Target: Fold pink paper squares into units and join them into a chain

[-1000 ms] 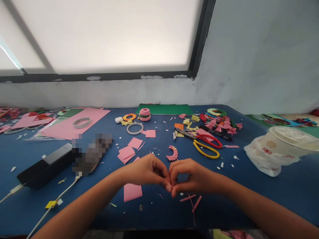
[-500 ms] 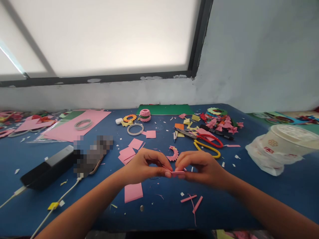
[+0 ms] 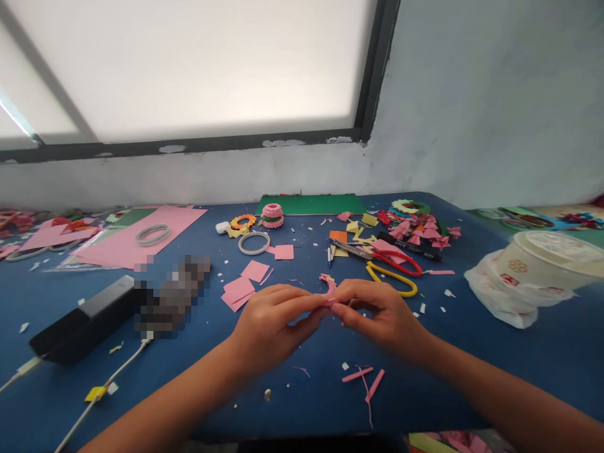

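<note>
My left hand (image 3: 278, 318) and my right hand (image 3: 377, 311) meet fingertip to fingertip above the blue table, pinching a small folded piece of pink paper (image 3: 331, 301) between them. Just beyond the fingertips is a curved chain of folded pink paper (image 3: 328, 280), its near end partly covered by my fingers; whether it touches the piece is unclear. Pink paper squares (image 3: 238, 290) lie left of the hands. Behind my right hand are red-handled scissors (image 3: 399, 257) and yellow-handled scissors (image 3: 391, 286). Thin pink strips (image 3: 375, 385) rest nearer the table's front edge.
A lidded white tub (image 3: 542, 264) in a plastic bag stands at the right. On the left are a black box-shaped device (image 3: 85, 321) with a cable and a blurred-out object (image 3: 174, 296). Grey tape rolls (image 3: 253, 243) and a folded-paper pile (image 3: 425, 229) lie farther back.
Both hands have turned and drawn together, their fingers closing over the pink piece. My left hand now covers the place where a pink square lay. The view has shifted slightly.
</note>
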The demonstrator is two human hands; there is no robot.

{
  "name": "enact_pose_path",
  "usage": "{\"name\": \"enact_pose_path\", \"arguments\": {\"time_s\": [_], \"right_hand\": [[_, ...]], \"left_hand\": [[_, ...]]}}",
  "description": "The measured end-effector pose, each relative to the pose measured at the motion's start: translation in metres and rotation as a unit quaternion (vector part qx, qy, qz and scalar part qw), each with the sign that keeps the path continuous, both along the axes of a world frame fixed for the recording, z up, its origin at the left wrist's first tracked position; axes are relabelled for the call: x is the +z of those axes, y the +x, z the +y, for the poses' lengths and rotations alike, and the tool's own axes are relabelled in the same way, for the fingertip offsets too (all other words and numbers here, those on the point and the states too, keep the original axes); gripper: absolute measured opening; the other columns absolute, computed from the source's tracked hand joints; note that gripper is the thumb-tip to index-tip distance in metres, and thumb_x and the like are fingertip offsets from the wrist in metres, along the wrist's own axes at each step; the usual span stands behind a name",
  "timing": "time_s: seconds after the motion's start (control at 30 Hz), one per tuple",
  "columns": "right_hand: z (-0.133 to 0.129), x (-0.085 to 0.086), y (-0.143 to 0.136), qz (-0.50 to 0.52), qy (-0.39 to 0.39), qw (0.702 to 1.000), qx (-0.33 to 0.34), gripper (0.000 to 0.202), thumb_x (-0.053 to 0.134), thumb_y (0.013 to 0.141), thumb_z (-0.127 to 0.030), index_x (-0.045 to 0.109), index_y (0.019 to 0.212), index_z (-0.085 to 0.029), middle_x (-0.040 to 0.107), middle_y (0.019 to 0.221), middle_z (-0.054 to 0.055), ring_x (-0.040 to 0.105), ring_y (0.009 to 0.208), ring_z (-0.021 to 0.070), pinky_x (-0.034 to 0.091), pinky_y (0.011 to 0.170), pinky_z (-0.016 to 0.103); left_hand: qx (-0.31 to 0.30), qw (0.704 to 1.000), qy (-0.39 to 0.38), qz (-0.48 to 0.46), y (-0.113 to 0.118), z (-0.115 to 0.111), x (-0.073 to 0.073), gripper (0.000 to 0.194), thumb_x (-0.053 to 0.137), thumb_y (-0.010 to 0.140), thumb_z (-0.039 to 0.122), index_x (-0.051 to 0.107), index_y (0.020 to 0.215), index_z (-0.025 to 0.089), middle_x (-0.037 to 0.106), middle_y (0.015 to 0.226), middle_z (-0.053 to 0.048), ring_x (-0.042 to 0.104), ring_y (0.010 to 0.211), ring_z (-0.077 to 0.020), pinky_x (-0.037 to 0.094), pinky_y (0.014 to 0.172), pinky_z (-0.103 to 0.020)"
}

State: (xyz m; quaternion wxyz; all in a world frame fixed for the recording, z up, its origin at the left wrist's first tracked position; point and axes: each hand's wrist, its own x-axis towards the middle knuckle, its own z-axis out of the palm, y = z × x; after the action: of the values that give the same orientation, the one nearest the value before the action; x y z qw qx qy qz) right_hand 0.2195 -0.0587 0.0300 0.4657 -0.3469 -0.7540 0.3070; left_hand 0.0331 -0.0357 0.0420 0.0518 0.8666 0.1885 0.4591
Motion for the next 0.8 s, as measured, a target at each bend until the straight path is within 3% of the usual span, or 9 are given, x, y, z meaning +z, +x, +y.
{"name": "enact_pose_path", "arguments": {"time_s": [0.13,0.3,0.53,0.67,0.8], "right_hand": [[-0.003,0.000,-0.002,0.007,0.002,1.000,0.001,0.010,0.056,0.081,-0.022,0.064,0.080,-0.016,0.064,0.072,0.003,0.058,0.064,0.0111,0.047,0.054,0.020],[-0.009,0.004,-0.005,0.015,-0.030,0.999,0.014,0.013,0.054,0.082,-0.021,0.063,0.072,-0.017,0.062,0.067,0.001,0.057,0.061,0.0100,0.046,0.052,0.019],[-0.010,0.005,-0.004,0.028,-0.035,0.999,0.026,0.016,0.049,0.083,-0.018,0.060,0.071,-0.016,0.058,0.064,-0.001,0.053,0.056,0.0080,0.044,0.051,0.018],[-0.010,0.004,-0.003,0.027,-0.052,0.998,0.029,0.016,0.049,0.083,-0.020,0.059,0.072,-0.016,0.057,0.064,-0.001,0.053,0.056,0.0083,0.043,0.051,0.019],[-0.011,0.006,-0.004,0.010,-0.103,0.995,0.005,0.015,0.049,0.082,-0.023,0.059,0.073,-0.016,0.057,0.064,-0.001,0.053,0.056,0.0094,0.043,0.050,0.020]], "left_hand": [[-0.010,0.998,-0.054,-0.014,0.000,-0.003,0.001,0.010,0.062,0.077,0.012,0.068,0.085,0.015,0.072,0.073,-0.005,0.066,0.062,-0.0121,0.054,0.059,-0.021],[-0.025,0.977,-0.212,-0.026,0.003,-0.013,0.008,0.008,0.062,0.076,0.013,0.070,0.076,0.015,0.070,0.065,-0.002,0.064,0.057,-0.0099,0.052,0.056,-0.017],[-0.035,0.869,-0.490,-0.065,0.005,-0.014,0.011,0.010,0.063,0.077,0.022,0.071,0.074,0.017,0.071,0.067,-0.001,0.065,0.060,-0.0102,0.052,0.057,-0.016],[-0.021,0.847,-0.527,-0.068,0.005,-0.011,0.008,0.012,0.065,0.074,0.025,0.071,0.072,0.015,0.070,0.063,-0.003,0.062,0.055,-0.0105,0.051,0.052,-0.018],[-0.023,0.866,-0.496,-0.068,0.006,-0.010,0.007,0.013,0.064,0.074,0.024,0.070,0.071,0.013,0.069,0.061,-0.004,0.060,0.050,-0.0112,0.049,0.046,-0.019]]}}
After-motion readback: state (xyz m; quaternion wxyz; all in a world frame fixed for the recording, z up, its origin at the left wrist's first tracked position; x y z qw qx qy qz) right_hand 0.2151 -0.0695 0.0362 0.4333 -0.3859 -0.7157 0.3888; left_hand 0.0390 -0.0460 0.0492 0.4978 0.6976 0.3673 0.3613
